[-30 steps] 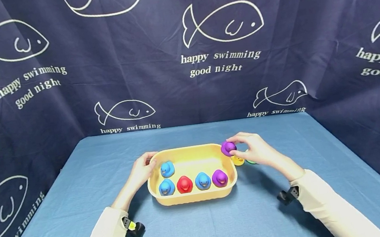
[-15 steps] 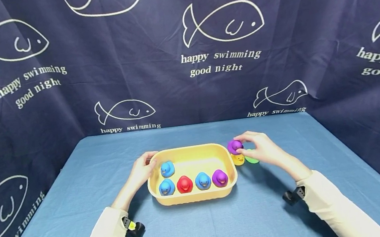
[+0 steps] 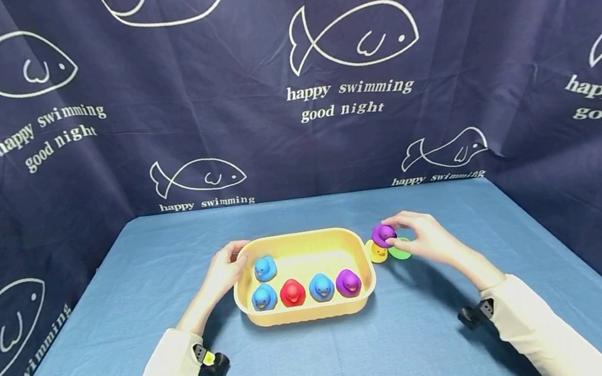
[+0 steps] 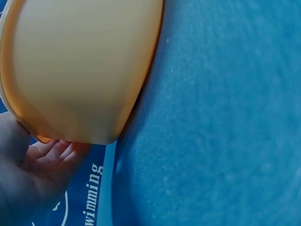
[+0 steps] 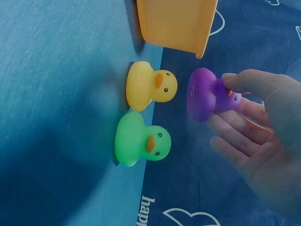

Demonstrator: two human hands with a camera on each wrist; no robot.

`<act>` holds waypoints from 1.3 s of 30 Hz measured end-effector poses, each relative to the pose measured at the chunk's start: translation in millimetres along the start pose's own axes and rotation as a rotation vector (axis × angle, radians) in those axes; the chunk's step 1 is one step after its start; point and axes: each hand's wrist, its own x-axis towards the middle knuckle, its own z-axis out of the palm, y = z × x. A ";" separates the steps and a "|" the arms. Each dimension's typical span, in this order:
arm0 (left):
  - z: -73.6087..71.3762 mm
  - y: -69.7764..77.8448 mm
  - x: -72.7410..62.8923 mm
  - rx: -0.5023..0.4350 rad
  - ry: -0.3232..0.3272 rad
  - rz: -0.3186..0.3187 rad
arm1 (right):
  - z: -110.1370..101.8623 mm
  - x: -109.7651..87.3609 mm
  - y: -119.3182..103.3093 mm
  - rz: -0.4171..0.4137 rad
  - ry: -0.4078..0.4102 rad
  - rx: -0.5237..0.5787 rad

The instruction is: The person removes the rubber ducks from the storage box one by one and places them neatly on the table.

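A purple rubber duck [image 5: 203,95] is pinched by its head between the thumb and fingers of my right hand [image 3: 420,237]. It is held up off the table, beside the basin's right end. Below it stand a yellow duck [image 5: 146,85] and a green duck [image 5: 138,140], side by side on the cloth. My left hand [image 3: 224,269] grips the far left corner of a pale yellow basin [image 3: 310,314], thumb over the rim. Inside lie two blue ducks [image 3: 265,269] at the left, then a red duck [image 3: 292,292], another blue duck [image 3: 322,287] and a second purple duck [image 3: 348,283].
A blue cloth [image 3: 327,370] covers the table. Dark blue curtains [image 3: 271,141] printed with white fish enclose its back and both sides. Each wrist wears a small black camera, such as the left wrist camera [image 3: 217,365].
My right hand has moved rightward with the purple duck, from the basin's right rim to above the yellow and green ducks, uncovering the green one. The left hand and basin stay in place.
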 end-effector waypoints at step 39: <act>-0.6 1.2 -0.4 0.011 0.009 0.011 | -17.0 -26.7 26.9 0.023 0.077 -0.058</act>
